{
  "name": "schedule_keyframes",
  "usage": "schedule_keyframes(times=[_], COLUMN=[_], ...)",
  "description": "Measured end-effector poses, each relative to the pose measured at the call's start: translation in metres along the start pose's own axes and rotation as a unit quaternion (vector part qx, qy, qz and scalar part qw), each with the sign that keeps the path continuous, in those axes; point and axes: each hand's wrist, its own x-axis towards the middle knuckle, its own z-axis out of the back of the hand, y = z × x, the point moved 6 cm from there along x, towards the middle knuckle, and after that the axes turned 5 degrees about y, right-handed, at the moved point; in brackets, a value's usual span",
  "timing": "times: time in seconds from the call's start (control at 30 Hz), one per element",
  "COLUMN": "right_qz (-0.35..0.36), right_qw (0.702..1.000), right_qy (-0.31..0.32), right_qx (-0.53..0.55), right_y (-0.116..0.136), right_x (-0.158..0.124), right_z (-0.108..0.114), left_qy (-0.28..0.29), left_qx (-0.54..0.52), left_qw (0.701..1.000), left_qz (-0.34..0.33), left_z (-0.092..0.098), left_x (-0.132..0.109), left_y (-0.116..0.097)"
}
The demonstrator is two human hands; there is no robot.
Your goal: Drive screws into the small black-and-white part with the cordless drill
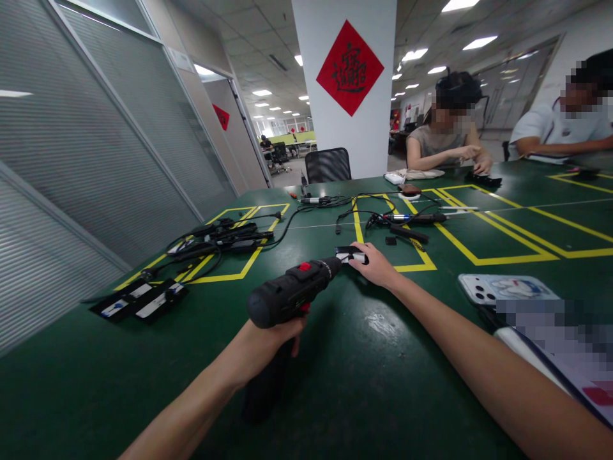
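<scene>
My left hand (275, 338) is wrapped round the grip of a black cordless drill (292, 287) with red buttons. The drill points forward and to the right. Its chuck end meets a small black and white block (352, 257) on the green table; whether a bit touches it, I cannot tell. My right hand (373, 263) grips that block from its right side, fingers over the top and thumb in front. What kind of part the block is does not show clearly.
Black cables and adapters (225, 236) lie in a pile at the left, near two black and white flat pieces (158, 300). A pen-like tool (416, 218) and cables lie beyond my right hand. A phone (507, 287) rests at the right. Two people sit across the green table (383, 383).
</scene>
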Motion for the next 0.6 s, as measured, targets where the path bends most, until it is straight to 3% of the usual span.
schedule_keyframes(times=[0.6], right_qz=[0.009], right_qw=[1.000], right_qy=[-0.005], right_qx=[-0.001], right_y=[-0.0016], right_x=[0.0001], right_z=[-0.0021], left_qy=[0.013], left_qx=[-0.025], left_qw=[1.000], left_qz=[-0.014], left_z=[-0.0033], left_x=[-0.0007], left_y=[-0.0024])
